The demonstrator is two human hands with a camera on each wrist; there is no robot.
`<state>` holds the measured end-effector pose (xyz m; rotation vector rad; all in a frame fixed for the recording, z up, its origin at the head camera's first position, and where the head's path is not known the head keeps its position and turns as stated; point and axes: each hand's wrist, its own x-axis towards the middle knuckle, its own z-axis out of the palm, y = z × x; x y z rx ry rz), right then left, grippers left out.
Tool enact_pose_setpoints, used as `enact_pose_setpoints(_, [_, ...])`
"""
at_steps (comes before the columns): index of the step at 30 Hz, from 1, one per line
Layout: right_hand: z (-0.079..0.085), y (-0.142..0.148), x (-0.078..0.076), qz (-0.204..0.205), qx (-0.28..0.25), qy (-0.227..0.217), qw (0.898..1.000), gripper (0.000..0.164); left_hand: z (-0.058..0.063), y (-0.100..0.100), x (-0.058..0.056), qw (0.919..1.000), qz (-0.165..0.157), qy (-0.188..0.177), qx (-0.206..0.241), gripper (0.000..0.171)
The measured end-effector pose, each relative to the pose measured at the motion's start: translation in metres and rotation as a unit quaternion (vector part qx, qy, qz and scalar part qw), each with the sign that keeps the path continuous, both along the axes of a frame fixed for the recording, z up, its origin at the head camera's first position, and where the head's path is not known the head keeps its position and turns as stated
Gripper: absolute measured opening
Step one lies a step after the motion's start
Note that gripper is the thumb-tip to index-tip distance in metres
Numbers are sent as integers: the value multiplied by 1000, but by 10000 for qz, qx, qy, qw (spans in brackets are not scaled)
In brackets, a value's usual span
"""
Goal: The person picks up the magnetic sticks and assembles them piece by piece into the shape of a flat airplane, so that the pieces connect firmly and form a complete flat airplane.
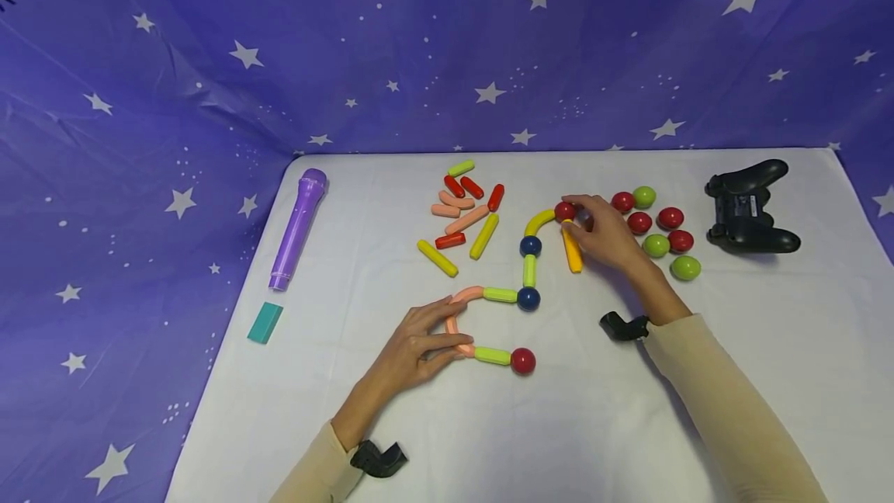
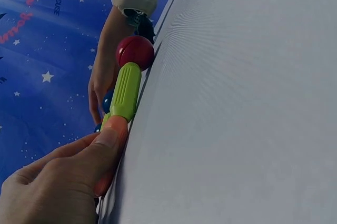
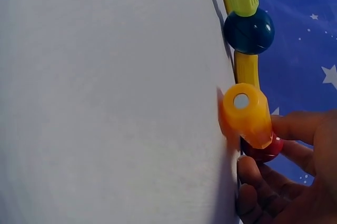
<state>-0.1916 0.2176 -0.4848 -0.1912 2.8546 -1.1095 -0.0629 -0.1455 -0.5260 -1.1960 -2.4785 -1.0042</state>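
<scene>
On the white table lies a chain of magnetic sticks and balls. My left hand holds the curved pink sticks at its left bend; in the left wrist view the thumb lies on a pink stick. From there a green stick leads to a red ball. Another branch runs through two blue balls to a curved yellow stick. At that end my right hand pinches a red ball, with an orange-yellow stick against it. The fingers partly hide this ball.
Loose red, pink, yellow and green sticks lie behind the chain. Several red and green balls sit right of the right hand, near a black game controller. At left are a purple toy microphone and a teal block.
</scene>
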Motion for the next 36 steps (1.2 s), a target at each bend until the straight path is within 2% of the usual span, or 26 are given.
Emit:
enact_pose_setpoints(3, [0, 0, -2, 94, -81, -64, 9999, 52, 11, 2, -3, 10000, 16, -37, -44, 32])
enact_pose_setpoints(5, [0, 1, -4, 86, -111, -68, 9999, 52, 25, 8, -11, 9999, -17, -24, -102, 35])
enact_pose_setpoints(9, [0, 6, -4, -41, -156, -26, 9999, 50, 57, 33, -42, 9986, -314, 41, -434, 37])
enact_pose_setpoints(11, [-2, 7, -4, -40, -196, -51, 9998, 49, 69, 49, -59, 9956, -554, 97, -745, 38])
enact_pose_setpoints(13, [-4, 7, -3, 39, -232, -54, 9997, 49, 76, 65, -74, 9904, -797, -2, -1126, 42])
enact_pose_setpoints(15, [-6, 7, -2, 124, -256, -37, 9996, 47, 78, 80, -87, 9813, -1033, -190, -1613, 51])
enact_pose_setpoints(17, [-7, 6, -1, 193, -295, -30, 9994, 46, 77, 93, -94, 9686, -1237, -434, -2113, 60])
enact_pose_setpoints(19, [-7, 4, -1, 250, -314, -33, 9992, 44, 74, 102, -98, 9543, -1326, -593, -2611, 66])
enact_pose_setpoints(21, [-6, 3, -2, 245, -308, -66, 9992, 44, 72, 107, -100, 9461, -1303, -636, -2895, 67])
enact_pose_setpoints(23, [-3, 2, -2, 176, -296, -158, 9993, 45, 69, 108, -101, 9457, -1196, -607, -2962, 65])
enact_pose_setpoints(26, [2, 2, -3, 27, -363, -386, 9986, 47, 65, 105, -103, 9546, -1032, -499, -2750, 61])
enact_pose_setpoints(30, [5, 4, -2, -168, -600, -689, 9957, 49, 60, 102, -105, 9631, -995, -458, -2458, 61])
enact_pose_setpoints(36, [5, 5, 3, -337, -779, -708, 9939, 48, 58, 102, -107, 9651, -917, -426, -2415, 61])
